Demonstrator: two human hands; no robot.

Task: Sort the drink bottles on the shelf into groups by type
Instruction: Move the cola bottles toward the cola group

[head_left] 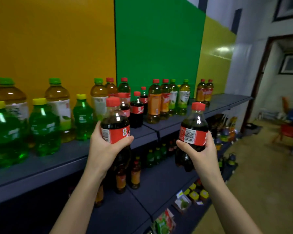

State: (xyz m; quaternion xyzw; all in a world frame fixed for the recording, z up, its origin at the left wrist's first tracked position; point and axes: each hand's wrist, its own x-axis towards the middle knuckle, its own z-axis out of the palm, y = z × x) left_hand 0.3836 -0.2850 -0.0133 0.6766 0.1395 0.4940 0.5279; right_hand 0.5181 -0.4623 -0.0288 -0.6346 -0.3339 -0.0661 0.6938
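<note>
Fingers [125,140] of left hand [101,147], right hand [203,154] grasp red-capped plastic cola bottles [116,122]; green sodas [44,125] grouped at nine o'clock, teas [166,100] seemingly unsorted.

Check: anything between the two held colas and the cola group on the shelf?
Nothing visible. The left hand grips the left cola, the right hand the right cola, both off the shelf front. Bare shelf lies before the cola group; orange-label bottles stand to its right.
</note>
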